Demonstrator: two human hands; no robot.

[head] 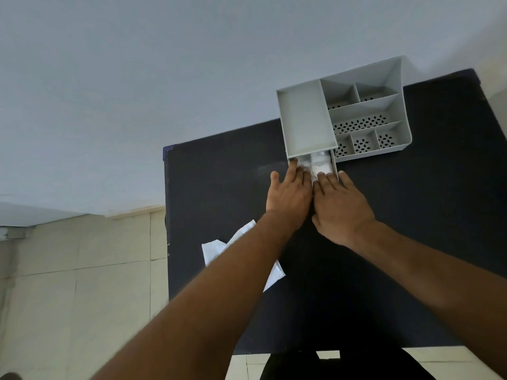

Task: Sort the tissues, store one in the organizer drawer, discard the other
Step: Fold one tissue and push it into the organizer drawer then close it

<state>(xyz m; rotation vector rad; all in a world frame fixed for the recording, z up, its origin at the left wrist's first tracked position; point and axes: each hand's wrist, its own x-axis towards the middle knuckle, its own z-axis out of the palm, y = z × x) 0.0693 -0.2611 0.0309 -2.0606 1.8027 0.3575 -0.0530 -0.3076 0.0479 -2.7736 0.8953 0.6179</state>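
Both hands are at the front of the grey organizer [395,105], which sits toward the far right corner of the dark table [411,242]. Its drawer [334,167] is pulled out toward the person, & a white tissue [319,163] lies inside it, bunched, mostly under the upper tray. The left hand [289,198] lies flat, fingers spread, index tip at the drawer's left front corner, the others on the near edge of the tissue; nothing pinched, just pressing. The right hand [343,207] is flat too, fingertips on the tissue's near right part w/ one finger along the drawer's right wall; palm down, not gripping anything. So the stored tissue is directly ahead of both sets of fingertips, touching them, & the drawer's long axis runs away from the person, into the organizer body. I'd say the tucking step is nearly done, & the next push goes straight along that axis to shut the drawer; either hand could do it. The second tissue [216,249], crumpled & white, lies near the table's left edge, partly hidden under the left forearm, well apart from the drawer. It's on the left arm's side, so that hand looks nearer for picking it up. No bin in view.
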